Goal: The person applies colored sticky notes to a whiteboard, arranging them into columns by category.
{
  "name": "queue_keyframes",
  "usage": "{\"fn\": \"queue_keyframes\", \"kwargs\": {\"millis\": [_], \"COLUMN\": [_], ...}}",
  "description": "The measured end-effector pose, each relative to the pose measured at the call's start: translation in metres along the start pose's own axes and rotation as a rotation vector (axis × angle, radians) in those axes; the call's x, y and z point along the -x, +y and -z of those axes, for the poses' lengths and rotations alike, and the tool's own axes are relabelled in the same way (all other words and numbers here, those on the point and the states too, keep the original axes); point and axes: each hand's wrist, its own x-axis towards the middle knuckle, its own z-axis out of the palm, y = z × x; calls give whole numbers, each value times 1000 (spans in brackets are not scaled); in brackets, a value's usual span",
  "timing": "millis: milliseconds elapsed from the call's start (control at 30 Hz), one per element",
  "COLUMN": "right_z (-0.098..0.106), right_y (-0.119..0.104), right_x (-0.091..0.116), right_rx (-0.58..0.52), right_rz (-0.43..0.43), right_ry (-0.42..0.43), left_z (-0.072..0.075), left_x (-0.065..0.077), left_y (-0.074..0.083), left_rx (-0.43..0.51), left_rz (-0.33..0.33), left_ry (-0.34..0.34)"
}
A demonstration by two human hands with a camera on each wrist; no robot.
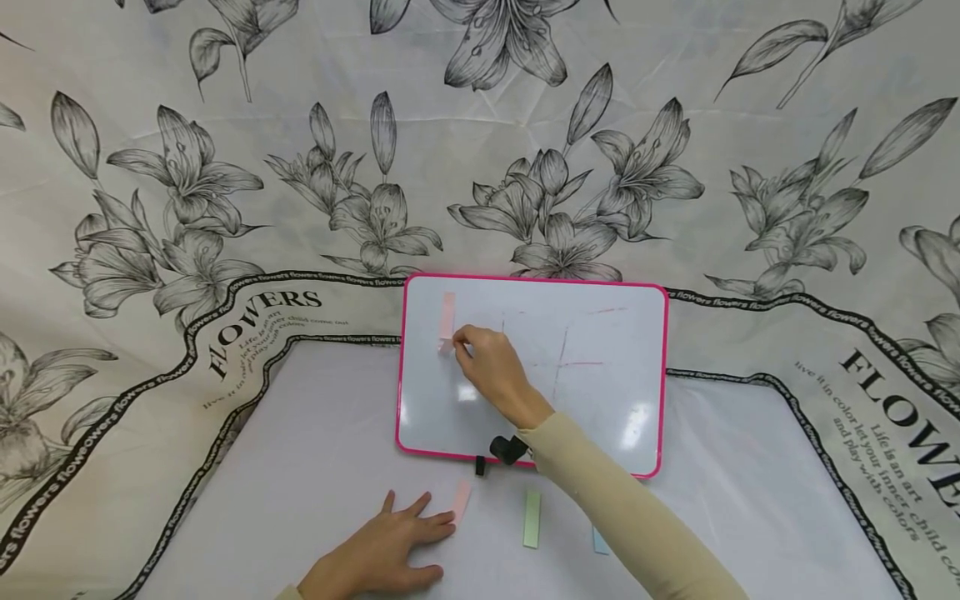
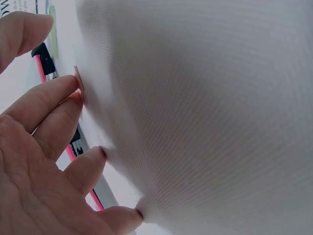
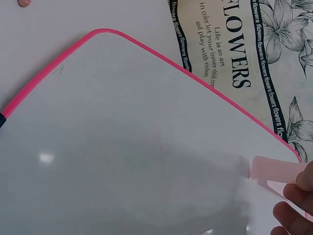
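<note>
A whiteboard [image 1: 600,425] with a pink frame stands tilted at the back of the table. At its upper left, my right hand [image 1: 491,367] pinches a pink paper strip [image 3: 276,169] between thumb and fingers, close against the board's surface. My left hand [image 1: 390,542] lies with fingers spread on the table below the board. Its foremost fingertips touch another pink strip [image 1: 461,500]; in the left wrist view those fingertips [image 2: 76,85] meet the strip's edge. To the right lie a green strip [image 1: 532,518] and a blue strip [image 1: 600,541], partly covered by the right sleeve.
Faint reddish lines [image 1: 573,363] mark the board's right half. A black clip [image 1: 480,466] sits at its lower edge. The white table [image 1: 322,433] is bordered by a printed floral cloth [image 1: 352,312] that also rises behind the board.
</note>
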Motion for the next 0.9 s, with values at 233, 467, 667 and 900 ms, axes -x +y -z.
{"fn": "queue_keyframes", "kwargs": {"millis": [233,467,667,900], "right_z": [1,-1,-7,-20], "right_y": [-6,-8,-7,-5], "right_x": [-1,-1,4,16], "right_rx": [25,62,84,132], "right_rz": [15,30,48,107], "right_ry": [12,19,2,-39], "left_z": [1,3,4,3], "left_x": [0,0,1,-1], "left_y": [-1,-1,1,1], "left_rx": [18,40,48,63], "left_rz": [15,27,7,29], "left_ry": [-4,-22,-16,-40]}}
